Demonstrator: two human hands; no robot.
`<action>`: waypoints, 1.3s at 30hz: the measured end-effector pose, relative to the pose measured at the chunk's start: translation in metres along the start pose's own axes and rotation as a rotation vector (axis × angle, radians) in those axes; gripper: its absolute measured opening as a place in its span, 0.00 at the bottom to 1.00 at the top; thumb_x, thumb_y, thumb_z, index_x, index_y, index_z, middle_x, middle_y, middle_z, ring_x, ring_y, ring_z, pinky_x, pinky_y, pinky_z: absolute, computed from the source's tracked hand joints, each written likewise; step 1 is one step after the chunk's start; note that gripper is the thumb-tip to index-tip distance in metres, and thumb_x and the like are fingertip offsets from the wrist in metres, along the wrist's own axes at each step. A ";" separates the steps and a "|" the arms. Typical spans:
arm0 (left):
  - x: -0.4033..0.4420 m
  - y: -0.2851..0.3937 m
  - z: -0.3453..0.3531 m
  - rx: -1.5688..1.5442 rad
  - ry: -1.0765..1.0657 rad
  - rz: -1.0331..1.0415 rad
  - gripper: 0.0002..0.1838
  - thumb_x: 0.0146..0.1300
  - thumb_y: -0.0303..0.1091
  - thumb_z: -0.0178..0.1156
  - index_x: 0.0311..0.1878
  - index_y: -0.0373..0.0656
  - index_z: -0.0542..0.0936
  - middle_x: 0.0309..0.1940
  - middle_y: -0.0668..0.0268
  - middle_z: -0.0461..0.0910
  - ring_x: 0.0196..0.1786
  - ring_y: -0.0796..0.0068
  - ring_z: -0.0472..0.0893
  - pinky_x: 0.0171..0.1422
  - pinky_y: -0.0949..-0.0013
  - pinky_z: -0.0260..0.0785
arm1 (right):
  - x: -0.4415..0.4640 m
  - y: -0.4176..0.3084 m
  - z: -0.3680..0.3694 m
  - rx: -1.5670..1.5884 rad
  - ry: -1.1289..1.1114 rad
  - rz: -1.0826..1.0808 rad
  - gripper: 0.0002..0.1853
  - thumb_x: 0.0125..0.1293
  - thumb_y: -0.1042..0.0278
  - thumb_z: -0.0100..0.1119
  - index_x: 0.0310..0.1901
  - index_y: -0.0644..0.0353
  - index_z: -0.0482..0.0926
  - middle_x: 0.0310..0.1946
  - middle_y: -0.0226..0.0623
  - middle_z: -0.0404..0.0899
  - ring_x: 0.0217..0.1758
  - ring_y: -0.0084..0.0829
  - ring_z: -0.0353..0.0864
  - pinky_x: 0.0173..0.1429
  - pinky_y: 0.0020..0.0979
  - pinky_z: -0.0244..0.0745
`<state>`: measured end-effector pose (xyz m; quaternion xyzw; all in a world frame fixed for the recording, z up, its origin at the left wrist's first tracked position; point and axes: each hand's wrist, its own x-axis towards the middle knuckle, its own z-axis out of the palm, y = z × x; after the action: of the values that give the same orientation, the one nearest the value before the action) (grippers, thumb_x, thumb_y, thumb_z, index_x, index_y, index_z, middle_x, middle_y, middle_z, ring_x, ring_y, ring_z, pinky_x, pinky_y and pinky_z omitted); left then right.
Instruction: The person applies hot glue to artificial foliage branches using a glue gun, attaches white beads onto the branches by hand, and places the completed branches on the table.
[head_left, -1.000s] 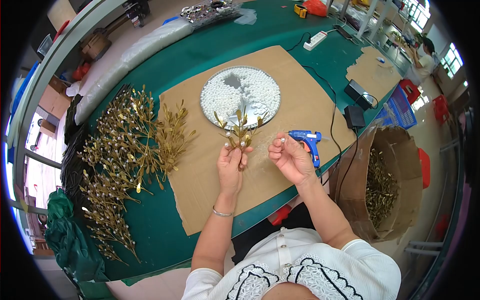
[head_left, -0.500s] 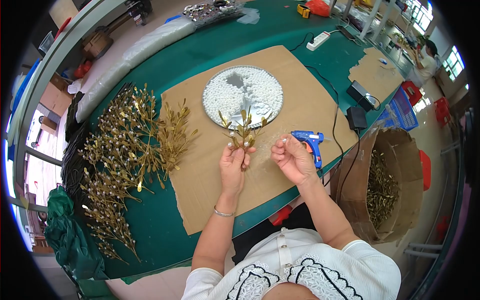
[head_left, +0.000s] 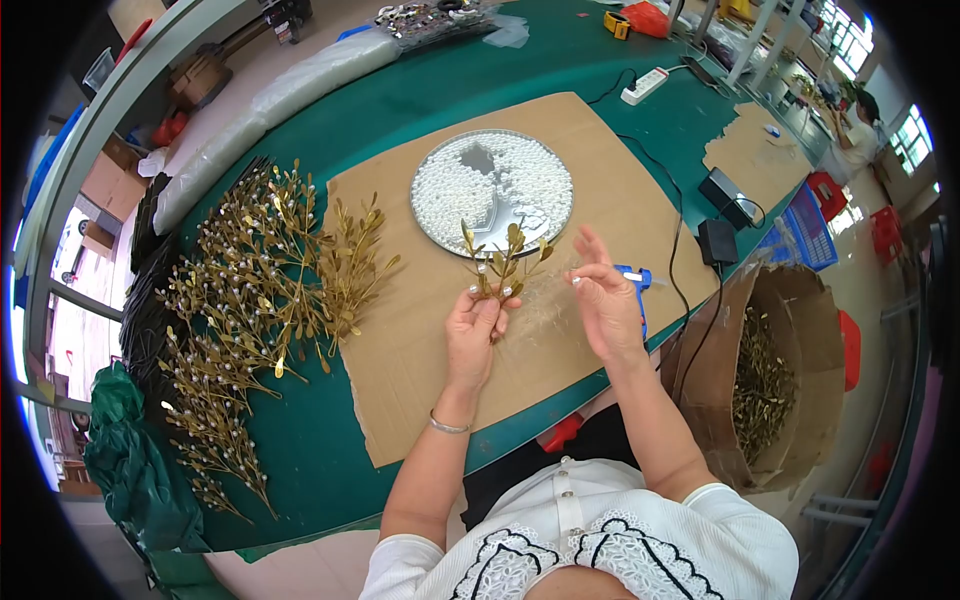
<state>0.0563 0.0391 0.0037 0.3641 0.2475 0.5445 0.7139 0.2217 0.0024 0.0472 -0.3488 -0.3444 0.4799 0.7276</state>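
Note:
In my left hand (head_left: 474,335) is a small gold leafy sprig (head_left: 508,262), pinched near its stem, with white pearl beads (head_left: 506,291) at its base. My right hand (head_left: 607,310) is just right of it, thumb and index finger pinched on a white pearl bead (head_left: 575,281), the other fingers raised. A blue glue gun (head_left: 641,284) lies behind my right hand, partly hidden by it. Beyond both hands stands a round tray (head_left: 422,226) of loose white pearl beads, with a few bare patches.
Many gold sprigs with pearls (head_left: 250,270) lie on the green table (head_left: 330,420), left of the cardboard sheet (head_left: 400,400). A cardboard box (head_left: 815,400) with gold sprigs stands at right. Black cables and adapters (head_left: 716,241) run along the right side. Another person (head_left: 858,140) sits far right.
My right hand has shifted slightly right, still pinching the bead, and its other fingers have lifted and spread. It now covers more of the glue gun. The left hand keeps the sprig.

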 end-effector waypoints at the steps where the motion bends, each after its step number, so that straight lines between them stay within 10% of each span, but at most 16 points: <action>1: 0.000 -0.001 0.000 0.002 -0.009 -0.018 0.08 0.65 0.28 0.50 0.46 0.40 0.73 0.34 0.58 0.80 0.23 0.86 0.65 0.27 0.84 0.56 | 0.004 -0.003 -0.001 -0.077 -0.025 -0.042 0.04 0.51 0.76 0.65 0.31 0.58 0.82 0.68 0.37 0.50 0.70 0.35 0.49 0.65 0.35 0.57; 16: -0.003 0.000 0.003 -0.001 -0.081 -0.138 0.07 0.65 0.28 0.51 0.44 0.38 0.73 0.33 0.57 0.80 0.23 0.87 0.66 0.27 0.84 0.56 | 0.017 0.004 0.004 -0.702 -0.006 -0.276 0.07 0.45 0.74 0.67 0.30 0.58 0.84 0.69 0.33 0.51 0.61 0.27 0.65 0.62 0.36 0.57; 39: -0.005 0.001 0.004 0.096 -0.064 -0.095 0.08 0.63 0.24 0.52 0.43 0.31 0.75 0.32 0.57 0.80 0.23 0.88 0.65 0.28 0.85 0.60 | 0.012 0.005 0.007 -0.721 0.025 -0.293 0.06 0.46 0.73 0.65 0.29 0.60 0.84 0.63 0.38 0.62 0.63 0.30 0.61 0.62 0.35 0.56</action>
<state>0.0572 0.0334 0.0068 0.4029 0.2674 0.4856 0.7283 0.2170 0.0163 0.0491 -0.5351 -0.5280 0.2149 0.6234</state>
